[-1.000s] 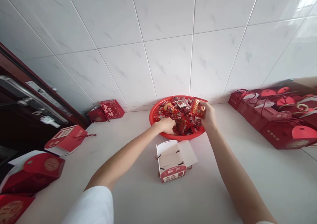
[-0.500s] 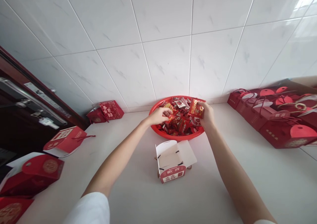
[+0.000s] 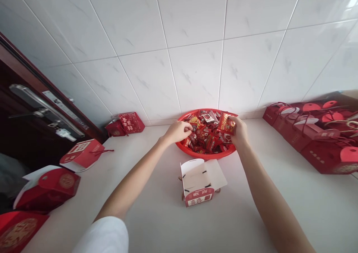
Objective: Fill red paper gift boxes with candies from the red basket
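A red plastic basin (image 3: 205,156) full of small wrapped candies (image 3: 203,133) stands against the wall. My left hand (image 3: 179,131) is over the basin's left rim, its fingers curled into a pinch; what they hold, if anything, is hidden. At the right rim my right hand (image 3: 239,131) grips a red and gold snack packet (image 3: 226,123), held up over the candies. Nearer to me is a small red and white gift box (image 3: 197,182) with its lid open, its pale inside showing and nothing in it.
Closed red gift boxes with cord handles (image 3: 307,135) stand in rows at the right. More red boxes (image 3: 82,152) line the left side, with a dark red one (image 3: 131,122) by the wall. A dark door with a metal handle (image 3: 46,107) is at far left.
The red candy seen at my left fingertips before no longer shows there, and that hand has shifted slightly left over the basin. My right hand still holds the packet. The view has turned slightly left.
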The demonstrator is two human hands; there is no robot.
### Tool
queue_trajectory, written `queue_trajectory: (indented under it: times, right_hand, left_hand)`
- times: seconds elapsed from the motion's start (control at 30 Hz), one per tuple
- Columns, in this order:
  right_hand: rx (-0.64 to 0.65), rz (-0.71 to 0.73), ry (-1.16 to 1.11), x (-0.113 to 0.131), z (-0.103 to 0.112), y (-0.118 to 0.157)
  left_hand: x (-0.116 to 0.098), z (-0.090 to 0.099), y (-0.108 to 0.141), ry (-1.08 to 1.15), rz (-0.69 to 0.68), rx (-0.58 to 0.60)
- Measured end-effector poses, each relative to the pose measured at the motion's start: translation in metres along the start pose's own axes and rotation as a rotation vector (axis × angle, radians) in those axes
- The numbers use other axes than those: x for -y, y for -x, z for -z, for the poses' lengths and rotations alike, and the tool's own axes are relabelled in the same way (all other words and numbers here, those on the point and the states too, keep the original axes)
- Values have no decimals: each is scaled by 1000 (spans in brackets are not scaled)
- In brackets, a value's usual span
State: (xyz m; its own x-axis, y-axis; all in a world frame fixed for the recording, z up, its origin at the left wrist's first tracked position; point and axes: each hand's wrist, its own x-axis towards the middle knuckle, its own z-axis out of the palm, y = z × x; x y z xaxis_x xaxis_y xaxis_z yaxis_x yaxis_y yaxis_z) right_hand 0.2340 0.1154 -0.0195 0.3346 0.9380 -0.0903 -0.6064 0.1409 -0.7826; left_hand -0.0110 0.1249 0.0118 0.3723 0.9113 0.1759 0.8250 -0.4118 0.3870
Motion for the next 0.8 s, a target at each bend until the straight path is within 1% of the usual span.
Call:
queue_trajectory:
  times: [0.07, 0.1, 0.17, 0.3, 0.4, 0.5, 0.63, 0.7, 0.8]
  right_hand:
    - [2, 6, -5, 0, 0, 0]
    - [2, 5, -6, 0, 0, -1]
    - [2, 0, -8, 1, 0, 0]
    - [25, 6, 3, 2, -2, 3]
    - [52, 33, 25, 2, -2, 5]
    - [93, 42, 50, 0, -1, 6]
    - [196, 13, 73, -1, 1, 6]
    - [232, -1, 70, -2, 1, 6]
    - [239, -34, 72, -2, 0, 7]
  left_hand:
    - [-6, -3, 3, -70, 36, 142]
    - [-9, -5, 3, -106, 58, 186]
    - [-12, -13, 2, -152, 97, 206]
    - [-15, -31, 0, -161, 149, 129]
    - [-15, -40, 0, -137, 156, 76]
    - [-17, -43, 0, -101, 142, 40]
    - [-17, -42, -4, -59, 142, 0]
    - [-15, -40, -7, 62, 145, -35]
    - [-12, -37, -10, 462, 145, -97]
